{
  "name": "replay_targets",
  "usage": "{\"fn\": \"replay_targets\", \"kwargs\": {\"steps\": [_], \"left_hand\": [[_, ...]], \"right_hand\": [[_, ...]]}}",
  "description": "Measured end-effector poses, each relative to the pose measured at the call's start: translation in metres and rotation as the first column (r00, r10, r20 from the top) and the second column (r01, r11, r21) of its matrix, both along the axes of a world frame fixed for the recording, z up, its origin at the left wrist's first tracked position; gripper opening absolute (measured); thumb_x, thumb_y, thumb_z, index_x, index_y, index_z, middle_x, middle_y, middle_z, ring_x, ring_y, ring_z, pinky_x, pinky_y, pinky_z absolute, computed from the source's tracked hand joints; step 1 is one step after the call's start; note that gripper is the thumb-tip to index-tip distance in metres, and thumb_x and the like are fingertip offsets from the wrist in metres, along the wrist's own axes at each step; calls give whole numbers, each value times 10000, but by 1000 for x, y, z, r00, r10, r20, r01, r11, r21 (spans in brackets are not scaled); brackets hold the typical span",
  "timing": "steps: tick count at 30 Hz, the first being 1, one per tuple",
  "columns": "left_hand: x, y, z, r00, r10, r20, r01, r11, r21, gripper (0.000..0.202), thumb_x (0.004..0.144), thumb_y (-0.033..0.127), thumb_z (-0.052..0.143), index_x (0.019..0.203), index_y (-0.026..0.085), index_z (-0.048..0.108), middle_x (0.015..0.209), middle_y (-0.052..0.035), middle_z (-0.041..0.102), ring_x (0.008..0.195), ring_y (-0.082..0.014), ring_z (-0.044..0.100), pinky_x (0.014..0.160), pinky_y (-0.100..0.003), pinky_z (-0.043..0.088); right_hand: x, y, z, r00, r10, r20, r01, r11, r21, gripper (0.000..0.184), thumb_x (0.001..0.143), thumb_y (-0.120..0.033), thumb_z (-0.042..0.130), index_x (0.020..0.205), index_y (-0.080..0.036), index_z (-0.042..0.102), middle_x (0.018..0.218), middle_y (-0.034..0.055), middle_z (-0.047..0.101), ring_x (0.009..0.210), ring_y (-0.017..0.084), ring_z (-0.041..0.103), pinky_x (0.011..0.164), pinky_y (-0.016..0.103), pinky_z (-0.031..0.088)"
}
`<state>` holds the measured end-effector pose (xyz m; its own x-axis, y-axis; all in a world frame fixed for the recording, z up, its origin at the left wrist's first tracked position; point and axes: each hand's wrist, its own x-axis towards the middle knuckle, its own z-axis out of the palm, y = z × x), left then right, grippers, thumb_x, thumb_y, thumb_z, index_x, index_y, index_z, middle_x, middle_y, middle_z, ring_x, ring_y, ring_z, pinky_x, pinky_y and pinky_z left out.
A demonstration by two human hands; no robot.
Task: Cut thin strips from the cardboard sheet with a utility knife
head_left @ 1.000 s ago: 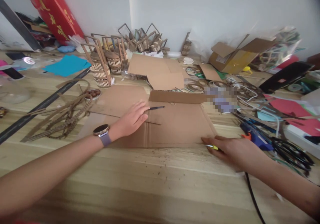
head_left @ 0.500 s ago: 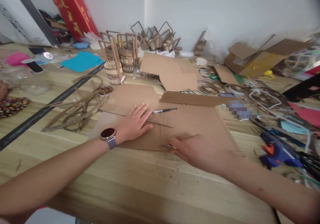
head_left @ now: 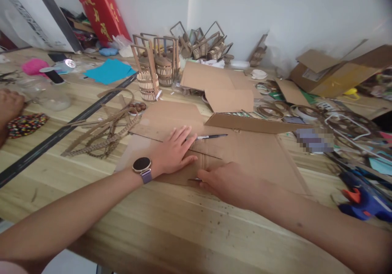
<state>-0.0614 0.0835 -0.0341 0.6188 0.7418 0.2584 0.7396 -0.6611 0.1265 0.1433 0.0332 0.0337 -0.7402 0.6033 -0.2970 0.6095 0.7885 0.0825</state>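
My left hand (head_left: 175, 153) lies flat with fingers spread on a large brown cardboard sheet (head_left: 251, 155) on the wooden table (head_left: 171, 229); a watch sits on its wrist. My right hand (head_left: 225, 182) is closed round a small cutting tool whose thin blade tip (head_left: 193, 179) shows at the sheet's near edge, just below my left hand. A black pen (head_left: 212, 136) lies on the cardboard beyond my left fingers.
Small wooden slat baskets (head_left: 153, 76) and loose cardboard pieces (head_left: 219, 84) stand behind. A long black ruler (head_left: 61, 133) and cardboard strips (head_left: 101, 137) lie left. A blue glue gun (head_left: 366, 202) and wires are at right. Another person's hand (head_left: 9, 106) is at far left.
My right hand slid left along the cardboard's near edge, from its right corner to just under my left hand. The view shifted left; my left hand stayed pressed on the sheet.
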Motion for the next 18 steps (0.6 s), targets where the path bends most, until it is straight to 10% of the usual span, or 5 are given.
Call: {"fn": "replay_targets", "kwargs": {"steps": [18], "left_hand": [[2, -1, 1, 1000, -7, -25, 7, 1000, 13, 786, 962, 656, 223, 1447, 64, 402, 1552, -241, 279, 1462, -364, 208, 1170, -557, 199]], "right_hand": [[-24, -4, 26, 989, 71, 129, -72, 997, -3, 255, 720, 16, 628, 881, -177, 670, 646, 33, 715, 526, 202, 681, 383, 241, 318]]}}
